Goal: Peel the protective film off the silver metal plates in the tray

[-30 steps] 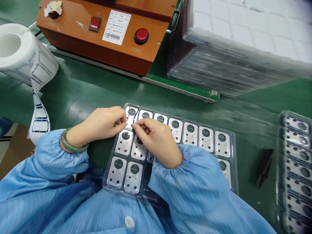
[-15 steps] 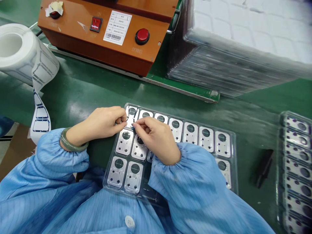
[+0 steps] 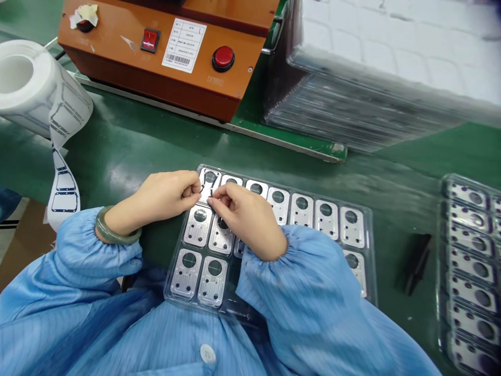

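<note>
A thin black frame-shaped gasket [image 3: 213, 181] is pinched between my two hands over the silver metal plate [image 3: 206, 196] in the tray's far left pocket. My left hand [image 3: 170, 190] is closed on the gasket's left side, with its fingertips at the plate's left edge. At the lower right corner my right hand [image 3: 250, 219] pinches the gasket between thumb and forefinger. The gasket's sides bow inward, and whether it touches the plate is unclear. Several similar plates lie in rows in the clear plastic tray [image 3: 370, 256]; my right hand and sleeve hide some of them.
On the left stands a roll of white backing [image 3: 74, 104] with black frame gaskets on its hanging strip. An orange machine [image 3: 136, 78] with red buttons is behind. Stacked trays [image 3: 332, 104] stand back right. A black tool [image 3: 417, 263] lies near another filled tray [image 3: 442, 292].
The gasket's sides have bent closer together between my fingers. Both hands stay over the same plate. The whole view has shifted slightly.
</note>
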{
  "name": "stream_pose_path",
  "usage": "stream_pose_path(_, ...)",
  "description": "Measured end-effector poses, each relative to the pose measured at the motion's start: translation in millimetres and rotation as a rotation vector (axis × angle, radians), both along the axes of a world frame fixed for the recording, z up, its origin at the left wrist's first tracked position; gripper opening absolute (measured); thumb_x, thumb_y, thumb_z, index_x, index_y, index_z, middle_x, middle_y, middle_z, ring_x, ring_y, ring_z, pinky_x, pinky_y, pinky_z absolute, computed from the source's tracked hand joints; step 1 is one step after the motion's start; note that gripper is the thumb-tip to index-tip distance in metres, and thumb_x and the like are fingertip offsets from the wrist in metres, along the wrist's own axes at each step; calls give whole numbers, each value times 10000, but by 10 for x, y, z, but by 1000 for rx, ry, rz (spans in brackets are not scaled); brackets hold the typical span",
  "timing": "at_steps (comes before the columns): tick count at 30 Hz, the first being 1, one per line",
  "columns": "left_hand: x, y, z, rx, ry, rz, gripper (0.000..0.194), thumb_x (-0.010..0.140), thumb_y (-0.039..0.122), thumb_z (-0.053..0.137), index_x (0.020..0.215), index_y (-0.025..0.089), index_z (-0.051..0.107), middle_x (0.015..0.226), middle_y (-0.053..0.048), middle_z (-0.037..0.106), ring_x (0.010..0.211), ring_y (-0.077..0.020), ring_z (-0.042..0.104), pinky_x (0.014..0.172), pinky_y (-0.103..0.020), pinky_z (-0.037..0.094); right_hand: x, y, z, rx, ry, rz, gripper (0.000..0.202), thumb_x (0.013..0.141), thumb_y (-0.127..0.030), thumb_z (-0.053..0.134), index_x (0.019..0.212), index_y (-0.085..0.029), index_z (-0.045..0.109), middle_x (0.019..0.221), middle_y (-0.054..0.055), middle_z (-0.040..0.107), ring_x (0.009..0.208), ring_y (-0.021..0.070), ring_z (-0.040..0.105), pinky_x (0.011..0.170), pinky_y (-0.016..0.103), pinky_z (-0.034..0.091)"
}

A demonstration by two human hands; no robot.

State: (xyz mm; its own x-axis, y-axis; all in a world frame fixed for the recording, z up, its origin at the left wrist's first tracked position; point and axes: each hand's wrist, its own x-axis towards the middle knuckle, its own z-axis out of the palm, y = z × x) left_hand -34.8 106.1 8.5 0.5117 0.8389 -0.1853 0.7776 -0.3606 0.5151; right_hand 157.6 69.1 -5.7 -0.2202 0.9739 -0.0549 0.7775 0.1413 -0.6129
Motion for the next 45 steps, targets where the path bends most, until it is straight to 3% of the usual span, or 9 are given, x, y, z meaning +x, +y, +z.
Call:
stream_pose_path(7,-77,54,-64,-17,-148,-48,122,839,312,573,821,192,591,671,43,588,593,-96,527,570,-217,385,3,-13,9,-23,141,-49,71,834,-246,624,772,-213,613,654,-34,617,616,120,551,583,255,364)
stream_pose_path(11,-102,48,-89,-7,-358,-21,97,849,271,582,826,176,586,674,39,570,566,-76,502,548,-195,410,14,-42,-28,-44,408,-153,97,835,-292,607,785,-210,598,654,-28,619,591,116,566,591,266,429)
stream_pose_path(16,-75,17,-83,131,-499,-70,26,861,193,579,855,168,584,735,25,570,573,-56,492,526,-175,409,4,-66,-65,-29,704,-212,151,823,-344,645,796,-208,585,685,-21,626,592,117,605,595,277,498)
stream_pose_path(21,-64,-2,-59,218,-592,-45,44,881,189,571,868,160,602,784,5,580,625,-59,543,550,-164,463,-23,-116,-70,170,740,-199,82,848,-272,639,814,-211,596,662,-35,625,585,107,623,581,259,514)
stream_pose_path(24,-52,-25,-68,127,-633,19,91,896,240,573,909,156,603,827,-9,599,612,-56,563,522,-155,489,-37,-137,-77,302,680,-202,54,854,-240,638,821,-209,609,704,-28,639,592,103,627,577,252,525)
stream_pose_path(30,-1,-53,-52,-263,-825,161,362,861,341,640,1148,157,520,857,-21,601,632,-94,628,456,-169,548,-44,-152,-120,429,618,-197,34,871,-217,624,838,-222,613,745,-16,662,600,113,641,582,269,555)
stream_pose_path(35,44,-38,32,-542,-909,156,321,845,358,661,1035,130,540,762,-22,664,515,-91,638,444,-172,547,-36,-146,-132,430,607,-166,29,866,-203,627,854,-228,617,762,-13,670,606,116,653,577,262,560)
stream_pose_path(45,75,-39,39,-539,-940,208,258,797,317,714,856,144,532,676,9,678,503,-94,644,495,-202,566,-44,-134,-101,508,536,-130,52,852,-169,632,850,-219,619,749,-18,680,581,98,630,542,229,537)
